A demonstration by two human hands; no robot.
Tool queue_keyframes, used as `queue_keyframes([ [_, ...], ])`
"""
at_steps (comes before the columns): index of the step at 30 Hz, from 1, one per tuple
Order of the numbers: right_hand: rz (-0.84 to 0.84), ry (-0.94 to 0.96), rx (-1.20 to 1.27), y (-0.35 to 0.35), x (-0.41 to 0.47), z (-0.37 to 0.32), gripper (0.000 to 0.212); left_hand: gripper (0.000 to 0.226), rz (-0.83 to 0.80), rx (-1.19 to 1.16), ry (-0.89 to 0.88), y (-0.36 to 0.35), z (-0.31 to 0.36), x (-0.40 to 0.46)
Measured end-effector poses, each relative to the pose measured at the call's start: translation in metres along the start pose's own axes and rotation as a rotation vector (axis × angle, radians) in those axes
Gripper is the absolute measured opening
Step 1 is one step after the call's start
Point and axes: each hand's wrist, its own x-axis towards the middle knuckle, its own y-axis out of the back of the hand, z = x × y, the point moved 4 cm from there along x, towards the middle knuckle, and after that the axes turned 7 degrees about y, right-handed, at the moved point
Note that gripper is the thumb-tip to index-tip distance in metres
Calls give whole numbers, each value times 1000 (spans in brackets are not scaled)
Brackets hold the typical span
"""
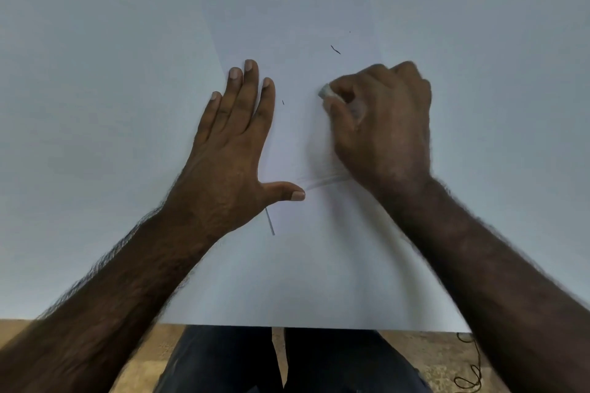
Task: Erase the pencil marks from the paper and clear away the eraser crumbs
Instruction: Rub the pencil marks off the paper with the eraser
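Note:
A white sheet of paper (319, 265) lies on the white table (95, 73). My left hand (236, 143) presses flat on the paper's left edge, fingers spread and thumb out. My right hand (383, 124) is closed around a small pale eraser (325, 91), whose tip pokes out past the thumb and touches the paper. Faint grey pencil strokes (322, 182) run between the two hands, and a short grey line (270, 223) shows below the left thumb. Dark eraser crumbs lie on the paper: a curled one (335, 49) beyond the right hand and a tiny one (283, 102) by the left index finger.
The table's near edge (303, 325) runs across the bottom, with my dark trousers (287, 360) and a tan floor below it. A thin dark cord (472, 370) curls on the floor at the lower right.

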Motion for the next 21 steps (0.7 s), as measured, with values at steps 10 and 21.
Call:
queue_keyframes([
  [10,-38,129,-28,-3,-17,-18,18,136,11,-10,4,-2,-1,0],
  [21,-158,244,85,-10,-55,-43,13,131,29,-22,5,-5,-1,1],
])
